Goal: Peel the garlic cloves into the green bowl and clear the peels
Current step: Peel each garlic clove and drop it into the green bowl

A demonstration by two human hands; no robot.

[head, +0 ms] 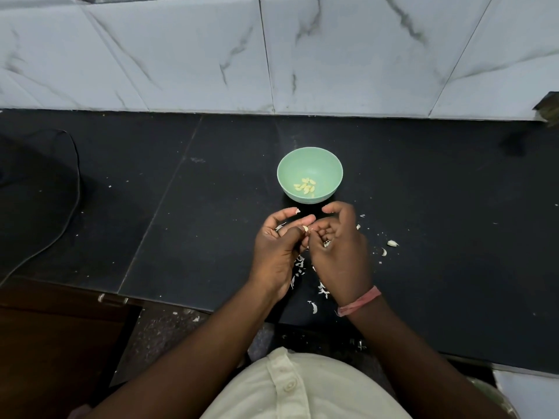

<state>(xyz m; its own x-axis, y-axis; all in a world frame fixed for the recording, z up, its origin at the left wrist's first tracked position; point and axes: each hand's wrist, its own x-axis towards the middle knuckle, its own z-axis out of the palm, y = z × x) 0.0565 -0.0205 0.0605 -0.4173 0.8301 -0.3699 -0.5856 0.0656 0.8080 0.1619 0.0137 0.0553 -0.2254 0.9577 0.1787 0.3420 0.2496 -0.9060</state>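
Note:
A green bowl [310, 164] stands on the black counter and holds several peeled yellowish cloves [305, 186]. Just in front of it my two hands meet. My left hand [276, 252] pinches a garlic clove [305, 228] between thumb and forefinger, with a scrap of peel stuck to its fingertip. My right hand [340, 255] has its fingers curled in against the same clove. White peels [299, 267] lie scattered under and behind my hands. Two unpeeled cloves [392, 243] rest on the counter to the right.
A black cable [71, 207] curves across the counter's left part. A marble-tiled wall [272, 55] rises behind the counter. The counter's front edge runs just behind my wrists, with a wooden cabinet [54, 343] below at the left. A dark object [549, 108] sits at the far right.

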